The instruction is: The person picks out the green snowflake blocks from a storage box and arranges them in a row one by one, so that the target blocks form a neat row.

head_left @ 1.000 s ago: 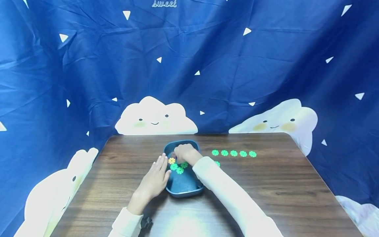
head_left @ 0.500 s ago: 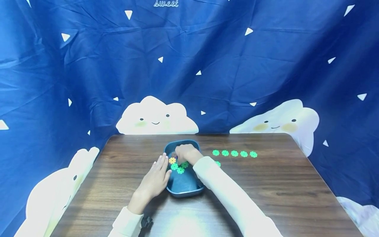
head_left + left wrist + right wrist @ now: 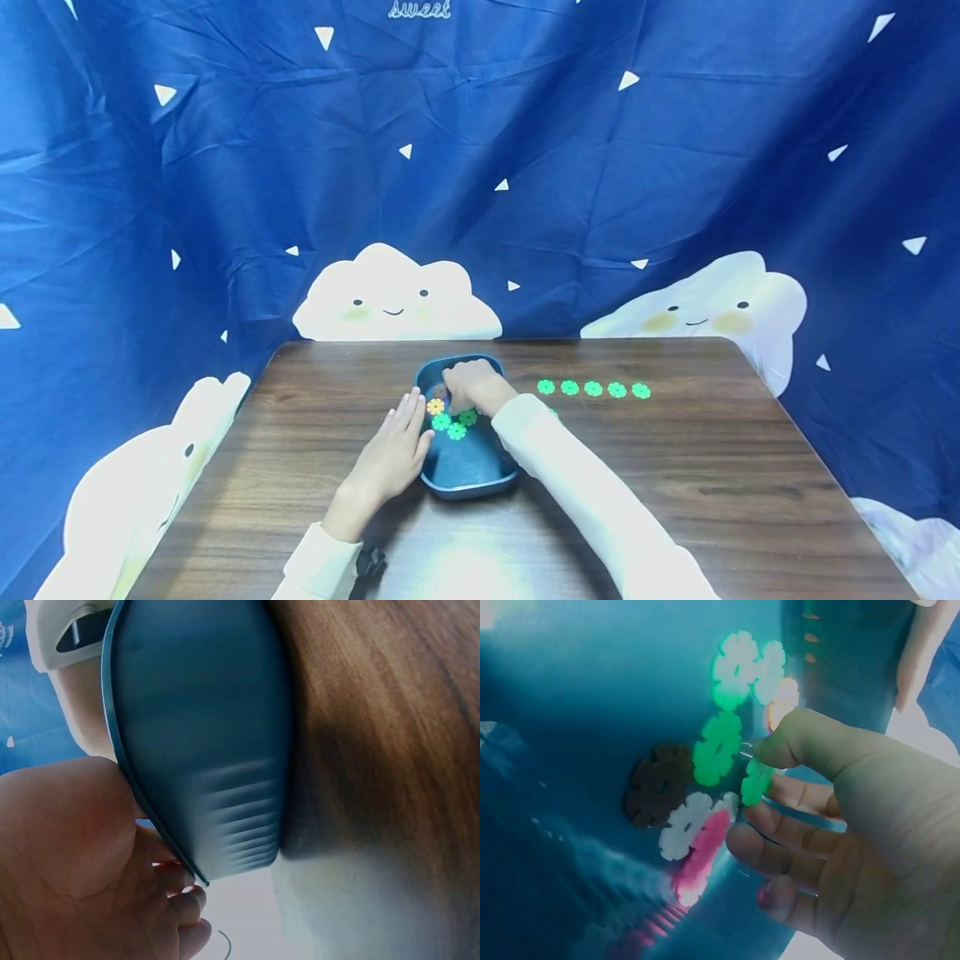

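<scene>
A dark blue bin (image 3: 465,462) stands on the wooden table. My left hand (image 3: 384,454) rests along its left rim with fingers straight; the left wrist view shows the palm (image 3: 67,832) against the ribbed bin wall. My right hand (image 3: 476,387) reaches inside. In the right wrist view its thumb and fingers pinch a green flower-shaped disc (image 3: 757,781). Around it in the bin lie several more notched discs: a green one (image 3: 718,748), a brown one (image 3: 660,785), a white one (image 3: 685,825), a pink one (image 3: 705,847) and an orange one (image 3: 435,407).
Right of the bin, several green discs (image 3: 593,388) lie in a row on the table (image 3: 712,467). Another green disc is mostly hidden behind the right sleeve (image 3: 570,450). A blue curtain (image 3: 540,167) with clouds hangs behind the table.
The right sleeve has shifted slightly right and covers more of the green disc beside it. The right hand stays inside the bin; the left hand has not moved.
</scene>
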Available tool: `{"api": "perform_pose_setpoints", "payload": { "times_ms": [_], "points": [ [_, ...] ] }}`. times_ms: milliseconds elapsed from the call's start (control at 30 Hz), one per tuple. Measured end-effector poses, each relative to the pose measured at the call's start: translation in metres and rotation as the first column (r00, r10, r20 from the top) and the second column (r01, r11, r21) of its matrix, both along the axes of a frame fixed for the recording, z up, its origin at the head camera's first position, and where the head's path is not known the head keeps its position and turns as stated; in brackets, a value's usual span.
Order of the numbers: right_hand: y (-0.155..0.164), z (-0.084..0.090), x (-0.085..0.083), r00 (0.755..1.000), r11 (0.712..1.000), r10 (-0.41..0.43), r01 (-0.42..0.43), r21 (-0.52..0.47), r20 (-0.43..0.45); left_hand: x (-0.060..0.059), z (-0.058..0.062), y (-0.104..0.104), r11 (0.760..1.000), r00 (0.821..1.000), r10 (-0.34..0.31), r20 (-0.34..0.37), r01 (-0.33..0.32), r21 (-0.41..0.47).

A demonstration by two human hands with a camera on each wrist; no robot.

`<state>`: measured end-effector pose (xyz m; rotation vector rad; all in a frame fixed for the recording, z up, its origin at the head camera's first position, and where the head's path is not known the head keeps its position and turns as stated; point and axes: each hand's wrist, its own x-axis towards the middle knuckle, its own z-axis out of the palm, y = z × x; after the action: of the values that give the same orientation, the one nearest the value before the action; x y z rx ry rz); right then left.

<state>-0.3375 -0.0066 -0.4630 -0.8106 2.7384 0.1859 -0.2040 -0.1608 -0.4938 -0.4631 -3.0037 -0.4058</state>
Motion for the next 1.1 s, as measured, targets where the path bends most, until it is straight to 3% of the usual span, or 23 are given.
{"api": "perform_pose_setpoints", "payload": {
  "times_ms": [533, 933, 1100],
  "points": [
    [0.026, 0.022, 0.006, 0.992, 0.984, 0.092, -0.104, -0.145, -0.086, -0.001, 0.001, 0.001, 1.0, 1.0, 0.007, 0.01, -0.007, -0.01],
    [0.064, 0.037, 0.022, 0.99, 0.963, 0.078, -0.105, -0.25, -0.114, -0.001, 0.0, 0.0, 1.0, 1.0, 0.013, -0.017, -0.013, -0.021],
    [0.083, 0.037, 0.025, 0.985, 0.964, 0.057, -0.096, -0.248, -0.161, 0.0, 0.0, 0.001, 0.999, 1.0, 0.018, -0.016, -0.019, -0.041]
  ]
}}
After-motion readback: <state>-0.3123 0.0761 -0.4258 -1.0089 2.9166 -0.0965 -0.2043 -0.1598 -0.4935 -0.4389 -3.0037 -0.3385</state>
